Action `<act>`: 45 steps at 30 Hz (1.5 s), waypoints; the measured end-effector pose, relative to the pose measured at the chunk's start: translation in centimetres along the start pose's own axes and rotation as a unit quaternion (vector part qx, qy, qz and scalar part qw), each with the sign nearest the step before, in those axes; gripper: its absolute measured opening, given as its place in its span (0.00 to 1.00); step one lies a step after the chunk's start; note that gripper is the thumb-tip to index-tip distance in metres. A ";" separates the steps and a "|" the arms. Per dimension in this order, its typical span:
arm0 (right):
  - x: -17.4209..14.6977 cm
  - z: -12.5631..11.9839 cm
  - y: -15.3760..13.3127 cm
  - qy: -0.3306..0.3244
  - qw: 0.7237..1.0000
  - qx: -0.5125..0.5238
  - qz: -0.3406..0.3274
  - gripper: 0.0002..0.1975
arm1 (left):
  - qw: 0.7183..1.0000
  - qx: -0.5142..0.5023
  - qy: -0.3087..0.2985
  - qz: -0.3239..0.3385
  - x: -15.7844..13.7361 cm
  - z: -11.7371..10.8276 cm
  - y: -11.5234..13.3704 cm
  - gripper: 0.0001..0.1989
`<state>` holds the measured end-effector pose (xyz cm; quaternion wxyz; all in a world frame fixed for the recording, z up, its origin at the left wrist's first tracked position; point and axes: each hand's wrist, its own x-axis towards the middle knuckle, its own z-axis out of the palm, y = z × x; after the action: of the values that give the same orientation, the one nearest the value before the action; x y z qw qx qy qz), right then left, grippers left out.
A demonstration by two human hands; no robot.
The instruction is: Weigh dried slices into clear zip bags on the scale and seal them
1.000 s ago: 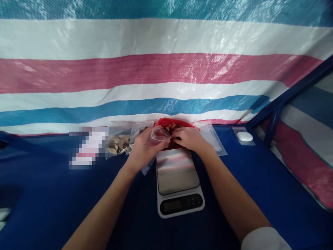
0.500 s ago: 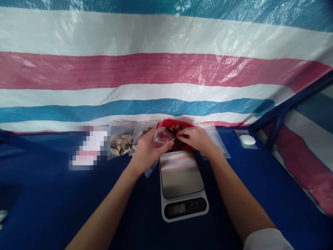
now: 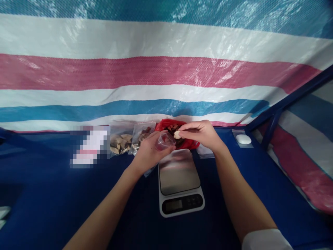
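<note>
Left hand [image 3: 148,152], one: fingers curved part-open about a clear plastic cup [image 3: 166,139], thumb along the near side; the far fingers are partly hidden behind the cup, so I cannot tell how firmly they press.

Right hand [image 3: 204,133], one: thumb and forefinger brought together on a small pale piece [image 3: 177,134], which I find pinched at their tips, above the red bag and just beside the cup; the remaining fingers are folded behind, mostly out of my sight.

Red bag [image 3: 192,144], one, its mouth open, lying beneath and beyond the right fingertips; inside it, dark and reddish-brown pieces [image 3: 173,128], whose kind I cannot tell.

Kitchen scale [image 3: 179,173], one, white with a metal plate, on my side of both sets of fingers; its display [image 3: 174,205] too dim for me to read.

Clear bag of tan slices [image 3: 121,143], one, left of the left fingers; second clear bag [image 3: 144,133], holding brown pieces, between that one and the left fingers, partly covered by the hand.

Clear packet [image 3: 205,151], just below the right hand, partly covered; white oval object [image 3: 243,139] on a small clear bag, well to the right of the right fingers; all upon a blue bench [image 3: 260,184].
</note>
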<state>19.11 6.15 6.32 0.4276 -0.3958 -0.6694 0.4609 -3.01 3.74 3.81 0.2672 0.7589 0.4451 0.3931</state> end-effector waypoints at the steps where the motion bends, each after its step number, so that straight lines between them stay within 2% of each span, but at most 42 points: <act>1: -0.1 0.1 -0.4 -0.012 1.000 0.000 -0.006 0.12 | 1.000 -0.001 -0.005 0.001 0.0 0.1 0.1 0.22; 5: -0.4 0.9 -1.3 -0.058 0.996 -0.059 -0.041 0.11 | 1.000 -0.015 -0.015 0.005 -0.1 0.4 0.6 0.22; 12: -0.3 2.3 -1.8 -0.087 0.971 -0.209 -0.082 0.06 | 0.999 -0.025 -0.025 0.007 -0.3 0.3 0.5 0.23; 20: -0.4 2.3 -1.9 -0.105 0.977 -0.166 -0.077 0.09 | 0.998 -0.029 -0.043 0.034 0.0 -0.5 0.3 0.20; 23: -0.5 1.4 -1.7 -0.081 0.982 -0.151 -0.075 0.10 | 0.999 -0.032 -0.027 0.025 0.1 -1.2 0.1 0.23; 27: -0.3 -0.1 -0.8 -0.033 0.981 -0.179 -0.061 0.10 | 0.999 -0.047 -0.007 -0.021 0.0 -2.4 -0.2 0.26; 30: 0.2 -0.3 0.3 -0.047 0.961 -0.270 -0.046 0.10 | 0.997 -0.068 -0.006 -0.042 0.0 -3.2 -0.4 0.26; 34: 0.7 0.9 1.5 -0.093 0.901 -0.421 -0.033 0.11 | 0.993 -0.089 -0.007 -0.076 0.3 -3.9 -0.5 0.30; 37: 0.9 1.9 2.0 -0.104 0.866 -0.487 -0.034 0.12 | 0.992 -0.087 -0.011 -0.095 0.4 -4.1 -0.5 0.33; 40: 0.9 2.4 2.2 -0.101 0.849 -0.516 -0.044 0.12 | 0.991 -0.084 -0.016 -0.100 0.4 -4.1 -0.4 0.33; 45: 1.0 3.5 2.3 -0.121 0.842 -0.524 -0.051 0.12 | 0.993 -0.075 -0.016 -0.092 0.5 -4.3 -0.5 0.31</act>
<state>15.82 6.67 3.63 0.0946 -0.4672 -0.8768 0.0635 -6.71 4.63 5.99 0.3659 0.6986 0.4779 0.3870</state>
